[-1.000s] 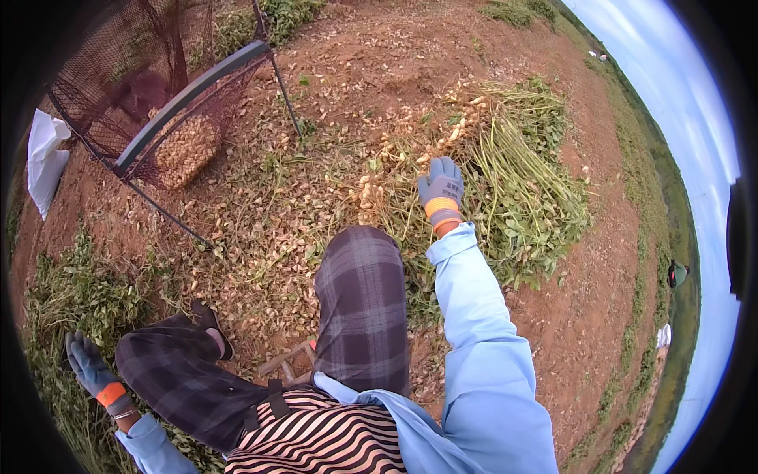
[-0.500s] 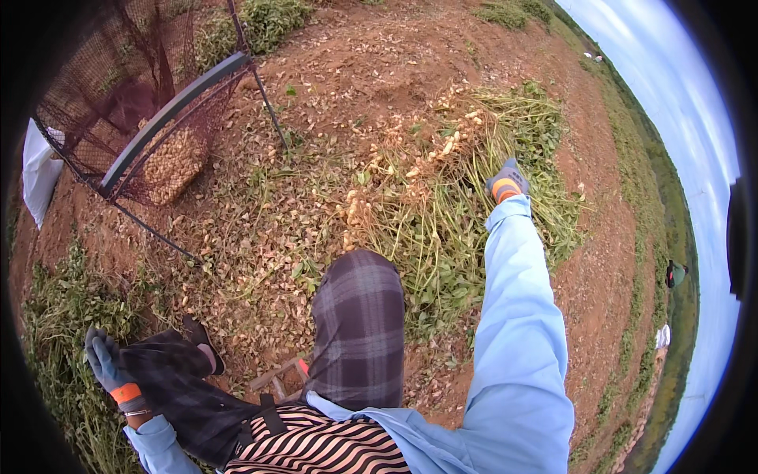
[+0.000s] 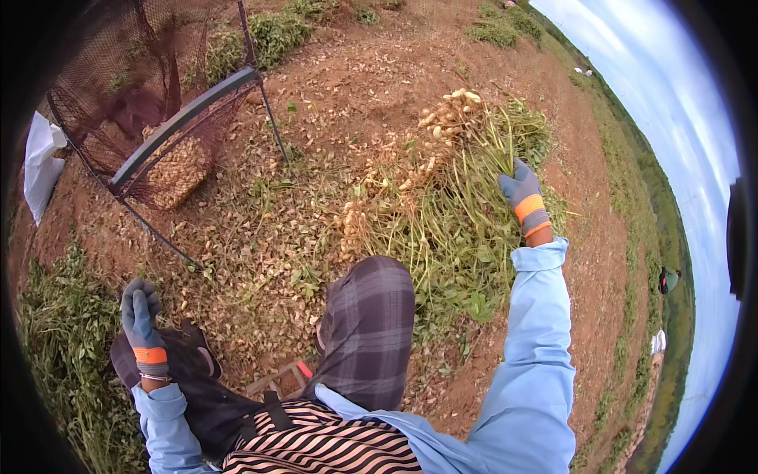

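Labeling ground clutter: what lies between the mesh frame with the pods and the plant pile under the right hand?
Head view: between mesh frame and plant pile by the right hand lies reddish soil strewn with dry leaf litter.

A dark net frame [image 3: 170, 130] is standing well beyond the left fingers [image 3: 139, 299], holding a heap of pale pods [image 3: 178, 170]. A white sack [image 3: 41, 162] is lying past it. Dry leaf litter [image 3: 260, 261] is spreading between the left fingers and the right fingers [image 3: 517, 170].

Farm field: uprooted peanut plants [image 3: 450, 197], red soil [image 3: 371, 87]
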A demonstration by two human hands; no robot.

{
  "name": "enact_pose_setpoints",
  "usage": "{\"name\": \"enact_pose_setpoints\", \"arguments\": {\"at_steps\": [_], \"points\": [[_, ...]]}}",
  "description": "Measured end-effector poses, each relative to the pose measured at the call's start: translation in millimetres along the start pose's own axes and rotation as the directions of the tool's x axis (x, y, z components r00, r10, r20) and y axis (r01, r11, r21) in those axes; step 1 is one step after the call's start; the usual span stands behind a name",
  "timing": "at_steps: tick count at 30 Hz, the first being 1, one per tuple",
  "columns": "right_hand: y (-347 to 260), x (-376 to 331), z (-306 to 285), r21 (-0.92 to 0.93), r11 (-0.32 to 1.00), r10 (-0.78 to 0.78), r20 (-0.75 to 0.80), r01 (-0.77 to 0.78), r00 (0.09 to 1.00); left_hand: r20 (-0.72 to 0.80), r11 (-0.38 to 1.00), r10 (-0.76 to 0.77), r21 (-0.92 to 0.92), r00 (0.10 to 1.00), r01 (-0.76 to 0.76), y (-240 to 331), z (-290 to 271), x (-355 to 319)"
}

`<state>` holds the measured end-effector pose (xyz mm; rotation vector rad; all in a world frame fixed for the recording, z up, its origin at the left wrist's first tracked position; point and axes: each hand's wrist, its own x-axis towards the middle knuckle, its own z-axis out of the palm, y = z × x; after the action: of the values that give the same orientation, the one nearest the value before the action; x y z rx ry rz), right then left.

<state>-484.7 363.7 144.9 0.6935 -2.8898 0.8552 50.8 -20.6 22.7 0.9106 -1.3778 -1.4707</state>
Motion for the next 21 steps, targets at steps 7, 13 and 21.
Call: {"name": "enact_pose_setpoints", "arguments": {"at_steps": [7, 13, 21], "points": [[-88.7, -74.9, 40.2, -0.024, 0.925, -0.379, -0.001, 0.378, 0.926, 0.824, 0.976, -0.123, -0.002, 0.553, 0.219, 3.2, 162.1, -32.8], [-205.9, -145.4, 109.9, -0.077, 0.778, -0.575, 0.313, 0.624, 0.756, 0.794, 0.686, 0.012, -0.449, 0.608, 0.573, -32.3, 234.7, -44.4], [-233.4, -184.0, 185.6, -0.232, 0.586, -0.724, 0.278, 0.776, 0.631, 0.492, 0.452, -0.195, -0.723, 0.848, 0.523, -36.9, 194.6, -38.4]]}}
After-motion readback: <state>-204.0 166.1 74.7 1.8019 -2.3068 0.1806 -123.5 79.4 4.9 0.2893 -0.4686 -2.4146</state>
